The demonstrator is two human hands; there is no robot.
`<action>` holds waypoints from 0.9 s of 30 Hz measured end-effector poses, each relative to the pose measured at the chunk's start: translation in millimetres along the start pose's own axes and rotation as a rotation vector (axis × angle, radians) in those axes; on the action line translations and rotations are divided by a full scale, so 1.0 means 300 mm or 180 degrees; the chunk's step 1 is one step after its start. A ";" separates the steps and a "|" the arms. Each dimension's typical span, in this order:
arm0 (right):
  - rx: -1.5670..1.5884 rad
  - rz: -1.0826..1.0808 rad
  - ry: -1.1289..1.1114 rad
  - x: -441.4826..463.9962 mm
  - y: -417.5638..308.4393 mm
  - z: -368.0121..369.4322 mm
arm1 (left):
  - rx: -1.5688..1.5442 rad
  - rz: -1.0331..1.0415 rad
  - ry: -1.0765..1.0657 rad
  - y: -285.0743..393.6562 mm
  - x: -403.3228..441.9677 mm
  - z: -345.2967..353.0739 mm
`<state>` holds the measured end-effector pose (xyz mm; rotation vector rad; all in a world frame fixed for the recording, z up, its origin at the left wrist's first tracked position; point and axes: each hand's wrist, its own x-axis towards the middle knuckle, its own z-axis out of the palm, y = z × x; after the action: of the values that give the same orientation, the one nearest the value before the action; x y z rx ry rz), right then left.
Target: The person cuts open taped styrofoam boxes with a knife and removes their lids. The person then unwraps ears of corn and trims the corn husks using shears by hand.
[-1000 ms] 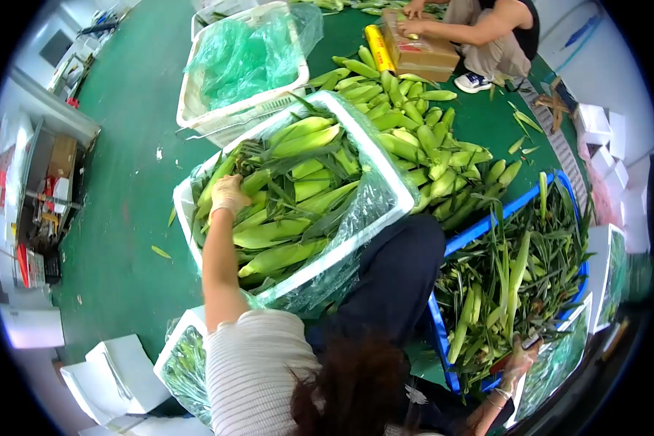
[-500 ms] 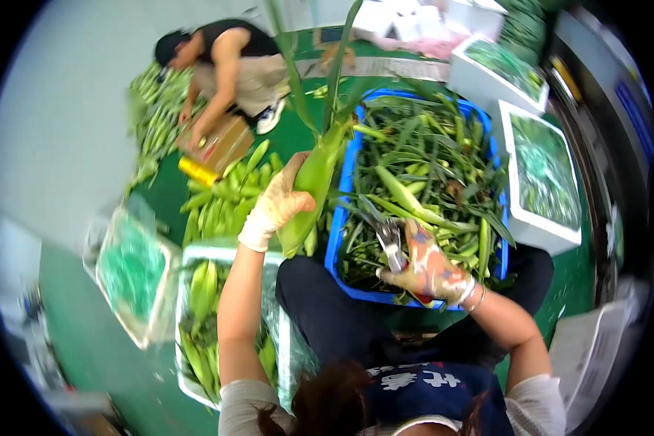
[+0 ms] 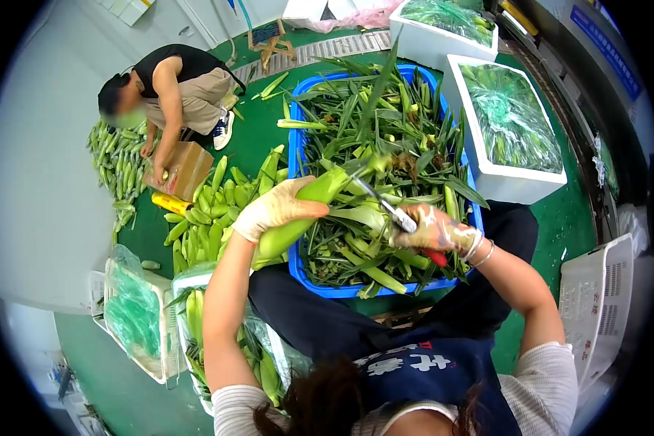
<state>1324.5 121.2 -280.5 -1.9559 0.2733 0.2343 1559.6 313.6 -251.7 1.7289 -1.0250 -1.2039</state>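
Note:
My left hand point(image 3: 280, 209), in a pale work glove, is closed around an ear of corn point(image 3: 282, 238) in its green husk. The ear is tilted, its leafy end pointing up and right over a blue crate point(image 3: 327, 291). In my right hand point(image 3: 439, 231), wearing a stained glove, is a pair of pruning shears point(image 3: 398, 216) with a red handle. Their blades reach to the ear's upper end, where motion blur hides whether they are apart. Cut leaves and husk scraps point(image 3: 370, 272) fill the crate below.
Left of the crate lies a heap of husked-on corn point(image 3: 211, 225). A foam box with corn point(image 3: 269, 378) stands by my left leg. Bagged foam boxes point(image 3: 512, 123) line the right. Farther left, a person point(image 3: 171, 87) crouches at a cardboard box point(image 3: 185, 167).
The ear has swung from nearly upright to a rightward tilt. My right hand has raised the shears from over the scraps to the ear's leafy end. The camera view has shifted.

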 end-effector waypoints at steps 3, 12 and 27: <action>-0.0511 0.0166 -0.0155 -0.022 0.022 0.014 | 0.0566 -0.0135 -0.0078 0.009 -0.009 0.010; 0.0445 0.0131 -0.0190 -0.182 0.049 0.226 | -0.2330 0.1757 0.2257 0.016 0.059 0.117; 0.0227 0.0502 0.1580 -0.068 0.109 0.278 | -0.4531 0.0681 0.4079 -0.325 0.162 0.220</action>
<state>1292.2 187.3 -335.5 -1.9000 0.7499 -0.1641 1524.9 295.6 -373.1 0.7742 0.4299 -0.2235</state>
